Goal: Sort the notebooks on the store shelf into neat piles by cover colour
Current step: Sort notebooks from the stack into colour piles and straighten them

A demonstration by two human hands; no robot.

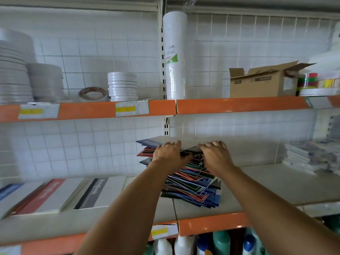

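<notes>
Both hands, the left hand [168, 153] and right hand [215, 153], curl their fingers over the top notebooks of the mixed stack [193, 183] mid-shelf [257, 186]; the lifted cover [165, 141] tilts. Better, I judge, to lift only a few, keeping the slanted stack steady; three sorted piles [55, 192] wait at left.

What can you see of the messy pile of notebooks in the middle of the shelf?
The pile of notebooks is tall and untidy, its thin books fanned at different angles. Cover edges show blue, red, green and black, with white borders. It rests on the pale shelf, near the front. The left hand and the right hand grip its upper books, fingers curled over the far edge. The top cover looks grey.
</notes>
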